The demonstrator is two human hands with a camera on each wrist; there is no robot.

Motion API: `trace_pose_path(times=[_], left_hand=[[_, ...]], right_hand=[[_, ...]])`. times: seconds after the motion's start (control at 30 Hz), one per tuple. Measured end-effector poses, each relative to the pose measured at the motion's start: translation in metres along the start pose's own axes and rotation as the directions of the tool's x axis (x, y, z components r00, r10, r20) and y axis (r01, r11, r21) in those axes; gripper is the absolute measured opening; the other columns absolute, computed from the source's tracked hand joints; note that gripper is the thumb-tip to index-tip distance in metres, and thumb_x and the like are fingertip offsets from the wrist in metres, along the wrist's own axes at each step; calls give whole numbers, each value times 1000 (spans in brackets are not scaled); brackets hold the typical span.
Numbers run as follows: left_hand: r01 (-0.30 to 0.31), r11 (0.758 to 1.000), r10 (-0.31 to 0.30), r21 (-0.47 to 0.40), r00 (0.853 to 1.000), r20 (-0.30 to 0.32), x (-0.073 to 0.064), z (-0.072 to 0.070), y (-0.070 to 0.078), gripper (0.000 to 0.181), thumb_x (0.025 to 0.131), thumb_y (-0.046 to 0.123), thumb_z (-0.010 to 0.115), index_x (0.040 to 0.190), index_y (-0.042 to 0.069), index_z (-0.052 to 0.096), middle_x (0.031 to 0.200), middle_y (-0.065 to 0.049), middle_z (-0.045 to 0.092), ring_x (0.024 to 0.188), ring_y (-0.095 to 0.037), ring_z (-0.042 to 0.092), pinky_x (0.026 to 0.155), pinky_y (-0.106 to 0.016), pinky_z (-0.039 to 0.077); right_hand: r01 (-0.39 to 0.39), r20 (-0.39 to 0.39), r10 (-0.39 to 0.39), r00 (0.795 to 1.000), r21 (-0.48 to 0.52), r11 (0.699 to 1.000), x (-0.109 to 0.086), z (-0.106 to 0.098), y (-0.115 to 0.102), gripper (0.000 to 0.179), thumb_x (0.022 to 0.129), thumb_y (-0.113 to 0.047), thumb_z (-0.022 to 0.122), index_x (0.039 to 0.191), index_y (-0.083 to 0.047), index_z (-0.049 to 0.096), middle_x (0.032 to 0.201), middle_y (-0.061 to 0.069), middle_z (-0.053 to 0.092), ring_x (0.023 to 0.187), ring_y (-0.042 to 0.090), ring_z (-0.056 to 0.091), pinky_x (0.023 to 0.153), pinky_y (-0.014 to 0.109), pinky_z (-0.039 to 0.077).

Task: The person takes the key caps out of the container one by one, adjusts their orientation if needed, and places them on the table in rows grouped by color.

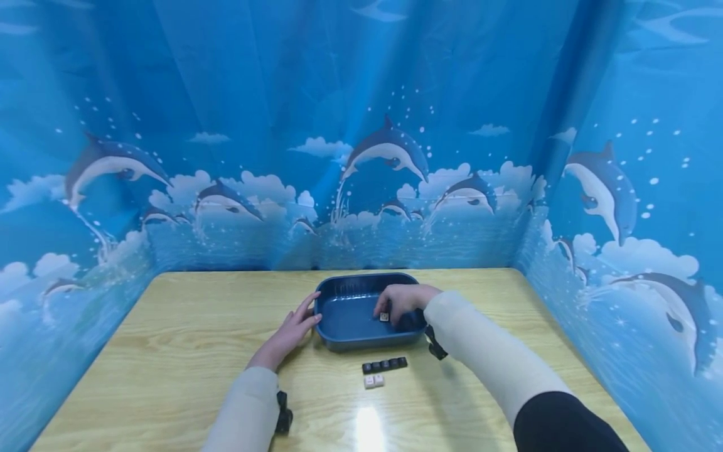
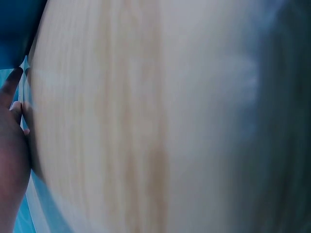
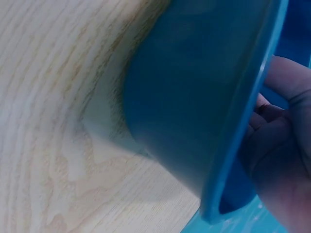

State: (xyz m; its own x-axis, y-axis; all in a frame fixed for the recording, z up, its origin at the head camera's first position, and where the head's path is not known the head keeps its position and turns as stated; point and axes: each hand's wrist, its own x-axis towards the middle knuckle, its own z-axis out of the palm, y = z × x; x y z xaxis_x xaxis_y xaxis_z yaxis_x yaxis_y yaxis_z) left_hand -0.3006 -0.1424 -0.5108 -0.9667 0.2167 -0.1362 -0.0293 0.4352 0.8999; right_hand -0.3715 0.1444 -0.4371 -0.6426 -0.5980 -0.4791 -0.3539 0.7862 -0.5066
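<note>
A dark blue rectangular tray (image 1: 350, 344) stands on the wooden table. My left hand (image 1: 288, 336) rests against its left side, fingers spread and fairly straight, fingertips at the rim. Over the tray's right rim reaches my right hand (image 1: 405, 302), its fingers curled down inside. Between thumb and fingers it pinches a small light keycap (image 1: 384, 317), low over the tray floor. In the right wrist view the tray wall (image 3: 184, 92) hides the fingertips. In front of the tray lie a row of black keycaps (image 1: 385, 365) and two white keycaps (image 1: 374, 381).
The light wooden table (image 1: 198, 364) extends to both sides of the tray. A blue curtain (image 1: 271, 81) printed with dolphins hangs behind it and along both sides. Each wrist carries a black strap-on device, the left device (image 1: 283, 413) close over the table.
</note>
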Motion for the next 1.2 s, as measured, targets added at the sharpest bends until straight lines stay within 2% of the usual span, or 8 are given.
trace_pose_path(times=[0.2, 0.4, 0.5, 0.6, 0.7, 0.87, 1.03, 1.2], left_hand=[[-9, 1000, 9, -2, 1000, 4, 0, 0, 0, 60, 103, 35, 47, 156, 30, 21, 151, -22, 34, 144, -44, -10, 112, -58, -15], [-14, 1000, 14, 7, 1000, 7, 0, -1, 0, 59, 103, 35, 46, 156, 31, 20, 151, -22, 34, 144, -43, -10, 113, -57, -15], [-11, 1000, 11, 8, 1000, 8, -1, -2, 1, 59, 103, 35, 46, 156, 31, 20, 152, -23, 33, 144, -43, -10, 113, -57, -15], [-2, 1000, 2, 4, 1000, 13, -1, -2, 2, 59, 103, 36, 46, 156, 31, 20, 152, -23, 32, 144, -43, -11, 112, -57, -15], [-21, 1000, 21, 8, 1000, 16, -2, -1, 1, 59, 103, 34, 46, 156, 29, 20, 151, -24, 34, 144, -45, -10, 112, -58, -15], [-38, 999, 38, -5, 999, 16, 0, -2, -2, 59, 103, 33, 47, 156, 29, 21, 150, -23, 37, 143, -46, -12, 111, -59, -15], [-19, 1000, 19, -6, 1000, 17, 1, -2, -3, 59, 103, 34, 46, 156, 31, 21, 151, -22, 35, 143, -45, -13, 111, -59, -15], [-14, 1000, 14, -2, 1000, 15, 0, -1, -2, 59, 103, 35, 47, 156, 30, 21, 151, -23, 35, 143, -46, -13, 111, -61, -15]], right_hand=[[-34, -6, 33, 999, -81, 996, 4, 3, -1, 32, 78, 5, 76, 101, -18, 75, 99, -8, 67, 93, 9, 60, 78, 29, 54], [-26, -54, 24, 998, -25, 999, -3, 0, 1, 27, 76, 7, 76, 92, -14, 74, 92, -5, 66, 84, 12, 60, 72, 29, 54], [-18, -74, 19, 997, 12, 1000, -9, -2, 4, 23, 77, 7, 76, 90, -12, 73, 109, 4, 67, 90, 14, 61, 72, 28, 54], [-14, -92, 17, 996, 33, 999, -16, -2, 4, 19, 78, 6, 76, 89, -10, 73, 131, 12, 59, 96, 15, 62, 72, 27, 54], [4, -94, 1, 996, 46, 999, -23, -2, 3, 18, 80, 6, 75, 90, -8, 72, 139, 15, 53, 93, 15, 63, 70, 28, 54], [67, -105, -61, 993, 52, 996, -33, -1, 0, 18, 81, 6, 74, 93, -6, 72, 127, 11, 62, 80, 11, 62, 68, 28, 55], [153, -145, -141, 979, 74, 986, -44, 1, -3, 15, 83, 5, 72, 96, -3, 72, 97, -2, 68, 79, 11, 63, 68, 26, 55], [209, -208, -178, 962, 143, 967, -56, 4, -4, 18, 85, 3, 70, 102, 0, 73, 98, -2, 69, 84, 12, 65, 73, 27, 56]])
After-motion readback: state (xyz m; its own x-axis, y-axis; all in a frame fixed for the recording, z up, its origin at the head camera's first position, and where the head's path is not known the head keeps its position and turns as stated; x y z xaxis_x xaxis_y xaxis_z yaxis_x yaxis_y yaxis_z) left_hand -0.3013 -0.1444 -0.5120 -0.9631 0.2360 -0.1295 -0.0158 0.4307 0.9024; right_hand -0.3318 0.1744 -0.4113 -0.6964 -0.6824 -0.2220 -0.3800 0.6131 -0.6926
